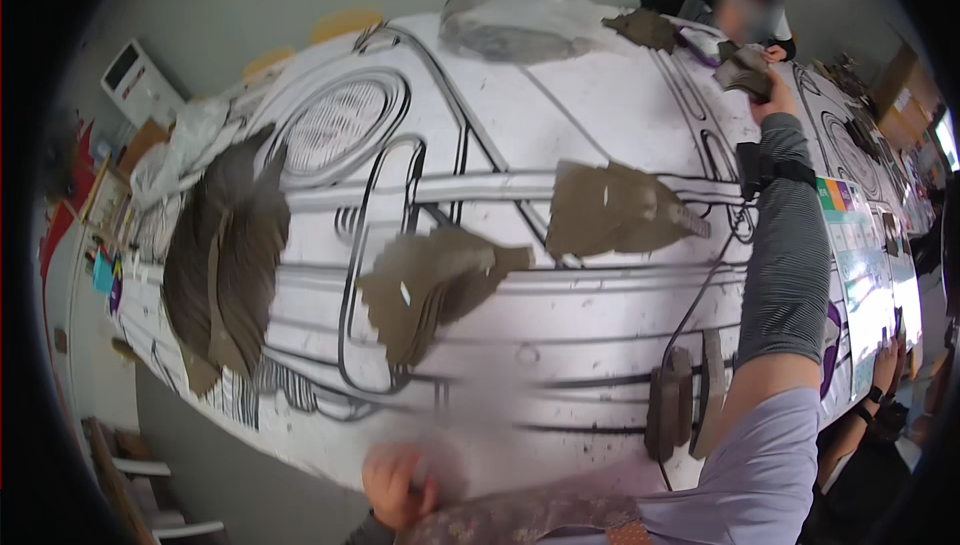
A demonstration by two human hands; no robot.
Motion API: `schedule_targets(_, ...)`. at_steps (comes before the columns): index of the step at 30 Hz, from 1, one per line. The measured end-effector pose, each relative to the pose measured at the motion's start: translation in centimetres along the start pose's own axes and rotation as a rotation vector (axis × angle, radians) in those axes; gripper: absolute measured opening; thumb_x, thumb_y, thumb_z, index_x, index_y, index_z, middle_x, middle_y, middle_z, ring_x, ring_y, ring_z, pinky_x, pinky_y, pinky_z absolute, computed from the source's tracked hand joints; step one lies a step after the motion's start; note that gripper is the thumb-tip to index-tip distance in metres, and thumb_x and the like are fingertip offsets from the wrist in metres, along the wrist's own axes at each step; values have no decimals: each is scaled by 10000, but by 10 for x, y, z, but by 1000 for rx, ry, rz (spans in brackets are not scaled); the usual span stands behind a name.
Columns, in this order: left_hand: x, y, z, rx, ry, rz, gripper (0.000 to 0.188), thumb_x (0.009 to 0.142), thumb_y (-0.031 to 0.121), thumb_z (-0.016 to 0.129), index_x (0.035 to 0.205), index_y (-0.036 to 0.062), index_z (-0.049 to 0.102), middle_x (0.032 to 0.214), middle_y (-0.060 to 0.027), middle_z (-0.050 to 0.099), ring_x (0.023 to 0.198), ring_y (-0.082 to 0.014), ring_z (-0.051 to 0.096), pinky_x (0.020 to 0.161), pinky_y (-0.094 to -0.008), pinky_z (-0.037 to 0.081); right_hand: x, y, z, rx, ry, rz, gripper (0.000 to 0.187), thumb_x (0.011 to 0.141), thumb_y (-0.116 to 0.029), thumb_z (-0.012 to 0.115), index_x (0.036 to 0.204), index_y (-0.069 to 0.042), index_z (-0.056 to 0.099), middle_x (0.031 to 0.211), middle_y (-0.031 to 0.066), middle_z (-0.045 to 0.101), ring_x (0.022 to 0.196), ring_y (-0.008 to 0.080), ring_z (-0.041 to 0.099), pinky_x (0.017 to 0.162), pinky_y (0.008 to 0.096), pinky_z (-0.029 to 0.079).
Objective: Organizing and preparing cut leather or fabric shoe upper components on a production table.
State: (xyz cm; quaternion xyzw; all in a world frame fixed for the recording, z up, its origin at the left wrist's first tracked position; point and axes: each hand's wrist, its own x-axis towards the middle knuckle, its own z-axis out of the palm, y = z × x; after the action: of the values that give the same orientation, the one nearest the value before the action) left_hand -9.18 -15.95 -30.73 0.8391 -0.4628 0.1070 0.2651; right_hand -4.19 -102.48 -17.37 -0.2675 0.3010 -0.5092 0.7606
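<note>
My right arm reaches far across the table, and my right hand (pixel 774 97) grips a small stack of grey-brown pieces (pixel 742 69) by its near side. The stack's layered edges show, but its material is unclear. My left hand (pixel 398 485) is low at the table's near edge, fingers bent and smeared by motion, with nothing plainly visible in it. Between the hands lie two fanned stacks of similar pieces, a left one (pixel 430 290) and a right one (pixel 615 210). A larger fanned heap (pixel 225 265) is further left.
The white table (pixel 570 315) has black line drawings. Two narrow bundles (pixel 670 410) stand by my right elbow, near a thin cable (pixel 690 315). A clear plastic bag (pixel 510 25) and another grey-brown heap (pixel 640 30) lie at the far side. A person (pixel 745 5) sits there; another person's hand (pixel 885 365) is at right.
</note>
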Motion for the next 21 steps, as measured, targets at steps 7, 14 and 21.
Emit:
schedule_targets(7,15,13,-2,10,58,-43,491,721,72,739,1198,1,645,1261,-195,649,1148,-448,600,965,-527,506,-159,-40,50,-371,-501,13,230,947,-176,711,1129,-38,683,1076,63,733,971,197,699,896,350,561)
schedule_targets(14,13,6,-15,-364,98,-118,468,850,54,707,1310,16,625,1273,-152,655,1218,-351,595,1032,-441,482,-370,-32,96,-1077,-1086,-211,468,952,-272,710,1356,-54,623,1226,19,696,1105,104,655,974,268,496)
schedule_targets(21,55,-30,-77,-1125,274,-453,599,1010,97,612,1544,35,348,1435,-135,553,1338,-221,518,1104,-365,417,-524,103,172,-1476,-1816,-97,648,875,-231,797,1440,-32,552,1277,82,666,1156,170,605,1024,308,463)
